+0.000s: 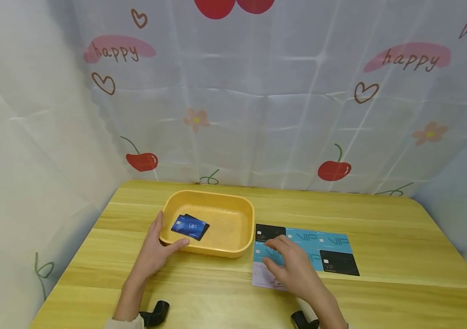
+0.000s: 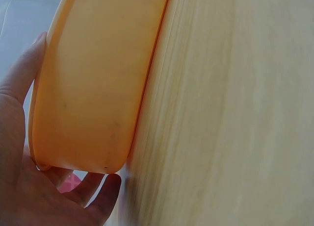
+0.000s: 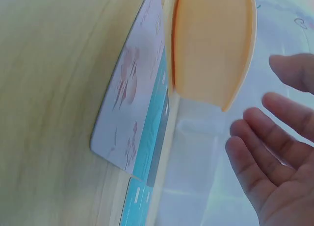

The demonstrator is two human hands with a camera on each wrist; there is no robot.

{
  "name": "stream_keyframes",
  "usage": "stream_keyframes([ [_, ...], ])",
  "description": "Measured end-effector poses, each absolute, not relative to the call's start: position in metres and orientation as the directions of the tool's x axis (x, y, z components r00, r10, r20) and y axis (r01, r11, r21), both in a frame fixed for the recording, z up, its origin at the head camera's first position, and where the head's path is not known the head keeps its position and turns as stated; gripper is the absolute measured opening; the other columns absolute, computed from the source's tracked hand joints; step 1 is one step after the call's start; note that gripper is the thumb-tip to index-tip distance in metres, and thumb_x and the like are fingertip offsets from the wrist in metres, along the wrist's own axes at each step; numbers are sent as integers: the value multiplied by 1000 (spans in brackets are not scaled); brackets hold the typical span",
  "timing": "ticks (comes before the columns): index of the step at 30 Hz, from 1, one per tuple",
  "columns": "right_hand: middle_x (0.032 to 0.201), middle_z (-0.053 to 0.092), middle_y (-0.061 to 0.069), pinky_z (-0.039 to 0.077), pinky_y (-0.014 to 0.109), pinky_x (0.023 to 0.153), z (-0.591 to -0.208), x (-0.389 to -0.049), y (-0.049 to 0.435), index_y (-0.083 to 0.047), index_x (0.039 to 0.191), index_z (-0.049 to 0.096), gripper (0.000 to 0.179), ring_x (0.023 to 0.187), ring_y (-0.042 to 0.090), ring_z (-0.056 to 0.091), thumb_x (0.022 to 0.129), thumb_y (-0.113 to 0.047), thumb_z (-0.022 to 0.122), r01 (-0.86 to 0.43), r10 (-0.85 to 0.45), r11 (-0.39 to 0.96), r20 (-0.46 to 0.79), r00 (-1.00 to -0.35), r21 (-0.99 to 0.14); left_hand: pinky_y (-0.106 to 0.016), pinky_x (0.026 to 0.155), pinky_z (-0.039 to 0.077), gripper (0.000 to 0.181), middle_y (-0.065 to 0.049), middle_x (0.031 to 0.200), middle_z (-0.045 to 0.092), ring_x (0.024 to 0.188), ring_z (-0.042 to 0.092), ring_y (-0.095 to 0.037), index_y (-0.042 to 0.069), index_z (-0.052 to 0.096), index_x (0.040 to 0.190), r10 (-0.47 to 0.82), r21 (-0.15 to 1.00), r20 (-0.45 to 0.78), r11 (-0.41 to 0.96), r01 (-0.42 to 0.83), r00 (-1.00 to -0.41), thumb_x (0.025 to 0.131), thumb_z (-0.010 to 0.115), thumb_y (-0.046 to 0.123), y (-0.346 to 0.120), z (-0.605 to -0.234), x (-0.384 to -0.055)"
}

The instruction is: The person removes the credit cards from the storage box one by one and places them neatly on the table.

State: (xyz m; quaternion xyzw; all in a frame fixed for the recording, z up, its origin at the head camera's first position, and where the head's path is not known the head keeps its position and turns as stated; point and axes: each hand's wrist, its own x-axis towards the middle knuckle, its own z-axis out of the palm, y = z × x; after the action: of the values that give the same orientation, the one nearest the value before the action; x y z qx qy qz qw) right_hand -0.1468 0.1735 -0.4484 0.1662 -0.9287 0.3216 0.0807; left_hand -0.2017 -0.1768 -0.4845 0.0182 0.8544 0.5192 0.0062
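Observation:
A yellow plastic basin (image 1: 227, 249) stands left of centre on the table. My left hand (image 1: 155, 251) grips its near-left corner, thumb at the near rim and fingers along the left side. In the basin lies a blue VIP card (image 1: 188, 226), overlapping a darker card (image 1: 206, 230). My right hand (image 1: 292, 269) hovers over cards laid edge to edge, fingers apart and slightly bent, with nothing between them. Those are a lavender card (image 3: 130, 84), several teal cards (image 1: 336, 242), a black card (image 1: 339, 263) at right and another black card (image 1: 268, 231) at the back left.
The yellow wood-grain table (image 1: 402, 242) has a printed white curtain (image 1: 258, 114) behind it and pale curtains at both sides. A black device part (image 1: 160, 313) is by the left wrist, a similar black part (image 1: 301, 320) by the right.

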Motion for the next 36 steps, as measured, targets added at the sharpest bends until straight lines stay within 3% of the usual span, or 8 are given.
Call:
stream_keyframes([
  [12,109,63,-5,54,40,81,-451,-144,166,-15,116,69,34,101,20,62,84,-17,80,-380,-234,727,314,-920,-572,-57,115,13,116,-18,163,5,147,9,-36,9,0,159,36,888,6,459,22,-999,82,80,43,-177,-485,-201],
  [21,103,61,-12,55,37,78,-451,-144,162,-17,110,71,30,96,12,62,82,-14,82,-411,-173,700,420,-891,-585,-58,115,14,115,-19,162,5,147,10,-37,7,0,159,40,885,18,463,34,-999,83,80,41,-177,-485,-202],
  [28,102,62,-11,55,39,76,-453,-143,158,-14,109,71,30,93,17,63,81,-11,82,-448,-173,670,462,-870,-592,-56,115,14,115,-19,162,5,147,9,-37,7,0,159,35,884,6,467,21,-999,83,80,40,-177,-485,-202],
  [36,103,63,-9,56,39,76,-452,-145,152,-10,110,71,32,93,9,62,79,-7,82,-479,-156,636,507,-848,-605,-57,115,13,114,-19,162,5,147,9,-37,8,0,159,36,889,12,458,27,-999,83,80,40,-176,-484,-202],
])
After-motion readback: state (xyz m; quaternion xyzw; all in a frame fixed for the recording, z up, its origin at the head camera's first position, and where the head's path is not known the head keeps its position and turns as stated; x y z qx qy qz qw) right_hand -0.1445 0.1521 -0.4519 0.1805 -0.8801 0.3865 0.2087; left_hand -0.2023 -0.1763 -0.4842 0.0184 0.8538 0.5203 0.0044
